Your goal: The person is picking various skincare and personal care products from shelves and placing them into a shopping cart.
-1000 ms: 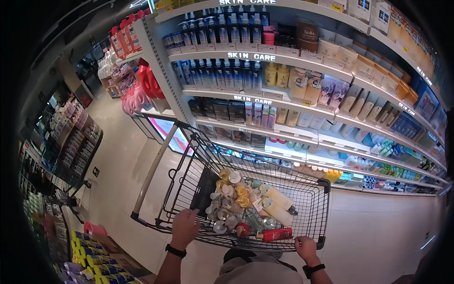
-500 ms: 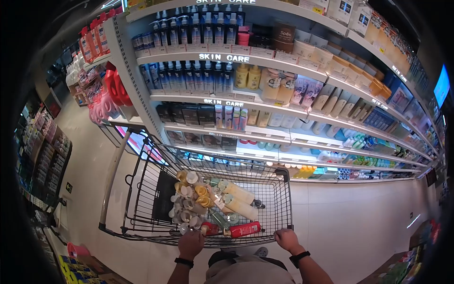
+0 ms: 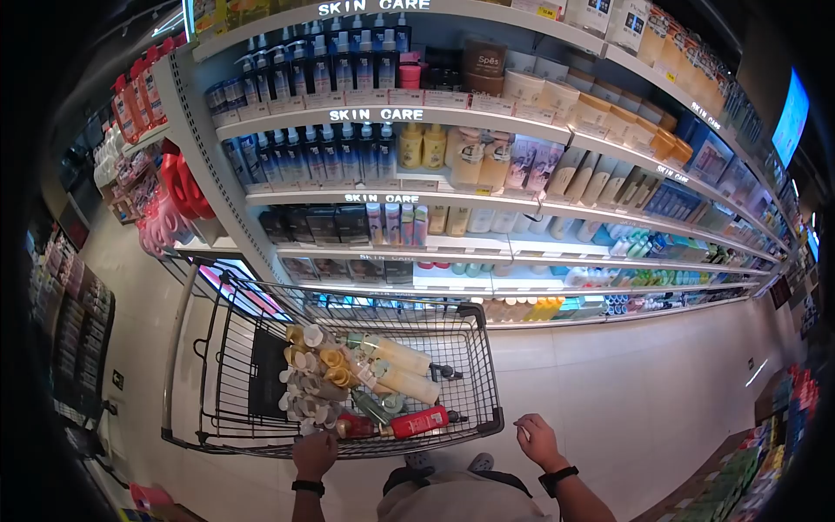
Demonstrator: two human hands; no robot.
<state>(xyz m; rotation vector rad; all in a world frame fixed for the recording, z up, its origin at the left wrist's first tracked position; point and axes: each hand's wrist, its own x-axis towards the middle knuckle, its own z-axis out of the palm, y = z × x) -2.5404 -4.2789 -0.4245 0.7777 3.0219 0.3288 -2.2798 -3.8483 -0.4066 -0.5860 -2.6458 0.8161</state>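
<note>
A wire shopping cart stands side-on before me. My left hand is closed over its near rim, the fingertips partly hidden. Just beyond the cart's right end, my right hand hangs in the air, fingers loosely bent and apart, holding nothing. Inside the cart lie several pump bottles with grey and gold caps, two long pale-yellow bottles, a green bottle and a red bottle.
Shelves marked SKIN CARE rise behind the cart, lined with blue, yellow and white bottles. Red jugs stand at the shelf's left end. Another display rack is at far left, and stacked goods stand at lower right. Pale floor runs between.
The cart has shifted left in view, with my left hand still on its rim. My right hand has come off the cart's right corner, and its fingers have loosened.
</note>
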